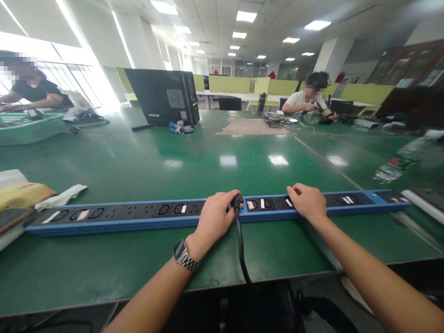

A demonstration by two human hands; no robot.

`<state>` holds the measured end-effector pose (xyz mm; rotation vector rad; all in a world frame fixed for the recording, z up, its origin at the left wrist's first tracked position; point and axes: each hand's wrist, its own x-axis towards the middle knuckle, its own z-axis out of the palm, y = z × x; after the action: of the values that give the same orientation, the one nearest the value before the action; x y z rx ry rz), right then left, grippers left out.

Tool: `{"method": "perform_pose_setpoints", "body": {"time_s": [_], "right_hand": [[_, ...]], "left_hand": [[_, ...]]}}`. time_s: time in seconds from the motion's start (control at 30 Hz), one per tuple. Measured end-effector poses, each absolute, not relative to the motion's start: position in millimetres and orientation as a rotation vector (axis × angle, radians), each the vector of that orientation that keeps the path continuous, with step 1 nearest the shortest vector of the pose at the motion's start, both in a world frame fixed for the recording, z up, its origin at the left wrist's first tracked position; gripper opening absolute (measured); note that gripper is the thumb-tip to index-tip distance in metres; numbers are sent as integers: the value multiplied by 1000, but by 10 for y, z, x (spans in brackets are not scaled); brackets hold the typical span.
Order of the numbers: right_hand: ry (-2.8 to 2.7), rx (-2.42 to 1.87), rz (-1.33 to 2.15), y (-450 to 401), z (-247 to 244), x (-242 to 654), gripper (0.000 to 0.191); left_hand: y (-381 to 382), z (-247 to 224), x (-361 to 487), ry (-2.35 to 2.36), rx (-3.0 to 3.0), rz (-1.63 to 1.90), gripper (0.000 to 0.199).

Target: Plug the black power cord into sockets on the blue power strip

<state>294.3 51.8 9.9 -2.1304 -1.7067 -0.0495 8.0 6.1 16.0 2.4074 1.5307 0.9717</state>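
Observation:
A long blue power strip (118,223) with black sockets and small white labels lies across the table in front of me. My left hand (217,210), with a watch on its wrist, is closed around a black power plug (237,200) at the strip's middle. Its black cable (242,249) runs down over the table's near edge. How deep the plug sits in a socket is hidden by my fingers. Farther right, my right hand (308,200) is closed over the strip with bent fingers, beside a white label (289,202).
On the green table (166,162) stand a black computer case (163,97) and gloves (181,128). A green basket (31,129) is at left, a plastic bottle (398,162) at right. One person (41,90) sits far left, another (305,99) back right. A yellow package (26,196) lies near the strip's left end.

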Motion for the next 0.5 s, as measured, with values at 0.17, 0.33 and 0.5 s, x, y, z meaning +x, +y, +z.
{"method": "perform_pose_setpoints", "body": {"time_s": [0.17,0.33,0.5], "right_hand": [[-1711,-2091,-78,520,82,2950,39],[-1710,-2122,-77,523,85,2950,38],[-1699,-2141,-63,533,76,2958,38]], "left_hand": [[55,197,103,1565,2566,815,28],[-13,172,134,1530,2638,788,33],[-16,124,116,1482,2549,911,45]]}}
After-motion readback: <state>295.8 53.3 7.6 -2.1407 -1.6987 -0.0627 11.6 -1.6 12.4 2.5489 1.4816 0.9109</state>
